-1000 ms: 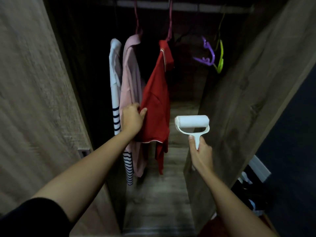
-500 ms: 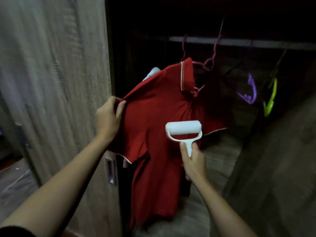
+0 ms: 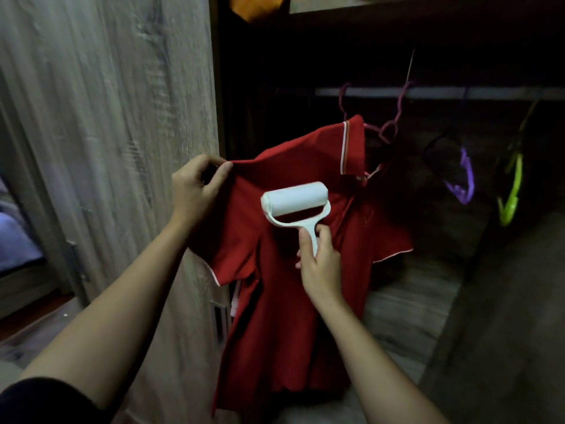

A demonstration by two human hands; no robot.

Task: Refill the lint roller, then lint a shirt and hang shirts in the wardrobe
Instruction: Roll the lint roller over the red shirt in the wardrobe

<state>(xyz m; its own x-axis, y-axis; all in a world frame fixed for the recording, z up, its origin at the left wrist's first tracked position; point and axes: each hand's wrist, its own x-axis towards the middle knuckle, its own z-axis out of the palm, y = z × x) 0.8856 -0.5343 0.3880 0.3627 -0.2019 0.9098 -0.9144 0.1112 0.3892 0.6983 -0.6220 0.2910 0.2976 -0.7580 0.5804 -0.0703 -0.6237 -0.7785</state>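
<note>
A red polo shirt (image 3: 275, 301) with white trim hangs on a pink hanger (image 3: 388, 130) from the wardrobe rail (image 3: 443, 92). My left hand (image 3: 195, 188) pinches the shirt's left shoulder and pulls it out toward the wardrobe door. My right hand (image 3: 321, 261) grips the handle of a white lint roller (image 3: 295, 200). The roller head lies against the upper front of the shirt, just below the collar. The other shirts are hidden behind the red one.
A wood-grain wardrobe door (image 3: 122, 148) stands at the left. Empty purple hanger (image 3: 461, 182) and green hanger (image 3: 510, 194) hang on the rail at right. The wardrobe floor (image 3: 406, 316) lies below. Something orange (image 3: 253, 7) sits on the upper shelf.
My left hand drew the red shirt out of the wardrobe toward the door and spread it. My right hand brought the lint roller up onto the shirt's front.
</note>
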